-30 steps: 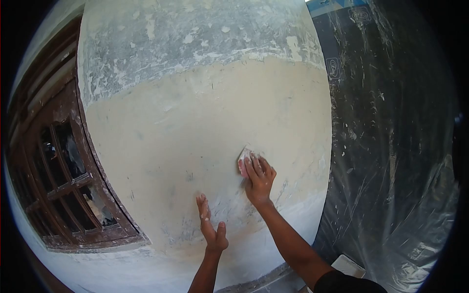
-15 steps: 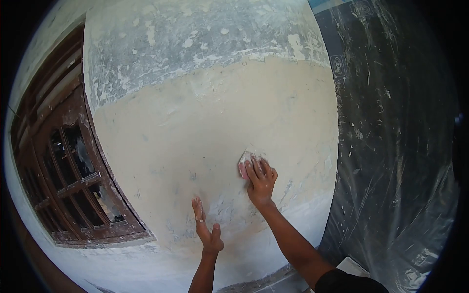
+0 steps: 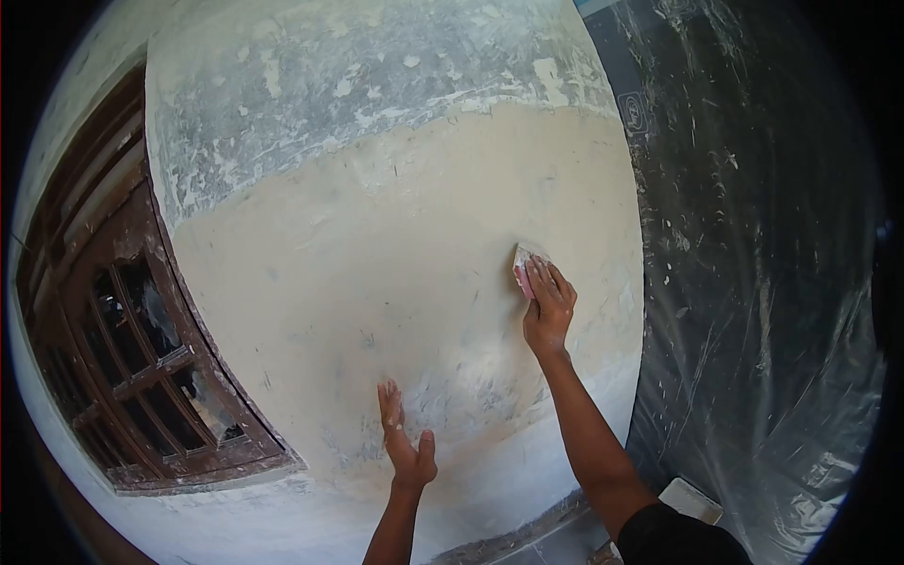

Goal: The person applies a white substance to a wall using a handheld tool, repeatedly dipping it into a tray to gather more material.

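Note:
My right hand (image 3: 548, 301) is closed on a small pink flat tool (image 3: 524, 273) smeared with white putty, held against the beige part of the wall (image 3: 443, 217). White smears mark its fingertips. The fingers hide much of the tool. Lower and to the left, my left hand (image 3: 405, 443) is open, fingers pointing up and thumb apart, with white smears on the fingers. It holds nothing and is close to a grey-streaked patch of the wall.
A brown wooden window (image 3: 160, 367) with dark panes is set in the wall at left. Dark plastic sheeting (image 3: 753, 264) hangs along the right side. Rough grey, patchy wall runs across the top. A whitish container (image 3: 692, 499) stands low beside my right arm.
My right hand has moved up and to the right across the wall with the pink tool. My left hand stays nearly where it was. The view has shifted slightly.

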`<state>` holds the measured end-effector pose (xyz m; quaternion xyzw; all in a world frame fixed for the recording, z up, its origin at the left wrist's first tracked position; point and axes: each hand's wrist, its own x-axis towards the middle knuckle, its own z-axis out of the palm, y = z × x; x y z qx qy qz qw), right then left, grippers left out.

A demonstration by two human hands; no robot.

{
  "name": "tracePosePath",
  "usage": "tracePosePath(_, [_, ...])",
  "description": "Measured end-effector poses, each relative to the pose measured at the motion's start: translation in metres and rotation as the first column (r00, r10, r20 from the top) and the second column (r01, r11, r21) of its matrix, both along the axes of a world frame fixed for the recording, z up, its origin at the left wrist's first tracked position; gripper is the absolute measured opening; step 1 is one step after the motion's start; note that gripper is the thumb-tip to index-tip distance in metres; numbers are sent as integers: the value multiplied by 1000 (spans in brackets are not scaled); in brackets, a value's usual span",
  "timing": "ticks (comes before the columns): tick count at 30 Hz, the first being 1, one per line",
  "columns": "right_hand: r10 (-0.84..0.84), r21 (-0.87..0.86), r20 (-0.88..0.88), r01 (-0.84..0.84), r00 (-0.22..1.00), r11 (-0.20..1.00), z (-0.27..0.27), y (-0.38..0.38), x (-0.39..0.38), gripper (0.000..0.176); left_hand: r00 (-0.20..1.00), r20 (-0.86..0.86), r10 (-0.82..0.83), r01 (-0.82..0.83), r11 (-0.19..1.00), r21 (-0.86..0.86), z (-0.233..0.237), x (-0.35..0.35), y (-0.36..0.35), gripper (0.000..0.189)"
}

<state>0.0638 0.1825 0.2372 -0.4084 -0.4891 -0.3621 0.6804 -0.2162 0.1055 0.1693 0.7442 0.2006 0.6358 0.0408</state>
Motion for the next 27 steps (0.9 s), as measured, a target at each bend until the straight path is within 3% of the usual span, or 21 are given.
tracePosePath(2, [9,-124,5,-8,1000,992,-43,5,-27,64,1000,-19,-19,19,1000,6,3,1,0,69])
tracePosePath(5, [101,-319,31,-86,994,944,-178,-25,-98,58,998,-13,-58,57,998,-38,3,-3,3,68])
tracePosePath(7, [273,-506,64,-205,960,838,-239,-72,-137,56,993,-94,-78,79,997,6,5,-11,10,68])
tracePosePath(8, [360,-511,9,-305,933,803,-250,-86,-149,49,991,-100,-87,89,996,15,8,-16,14,68])
tracePosePath(9, [351,-503,9,-299,936,811,-232,-89,-150,49,988,-127,-91,97,995,39,10,-22,19,68])
tracePosePath(11, [316,-308,-15,-305,949,901,-169,-85,-140,53,982,-155,-103,113,992,58,16,-33,24,68])
tracePosePath(14, [113,-20,-107,-116,988,993,-49,-48,-99,57,983,-159,-95,103,994,46,19,-46,23,67])
tracePosePath(17, [6,50,-119,0,993,999,16,-10,-74,63,983,-92,-159,165,985,57,18,-51,19,65])
tracePosePath(20, [80,-50,-62,-84,995,995,-17,8,-104,64,978,-119,-169,175,984,42,15,-59,18,64])
tracePosePath(25, [283,-377,-18,-269,959,886,-190,-53,-217,49,971,-103,-218,226,972,70,10,-66,26,66])
tracePosePath(27, [361,-460,13,-315,932,830,-220,-92,-236,44,968,-110,-224,232,970,74,10,-68,25,66])
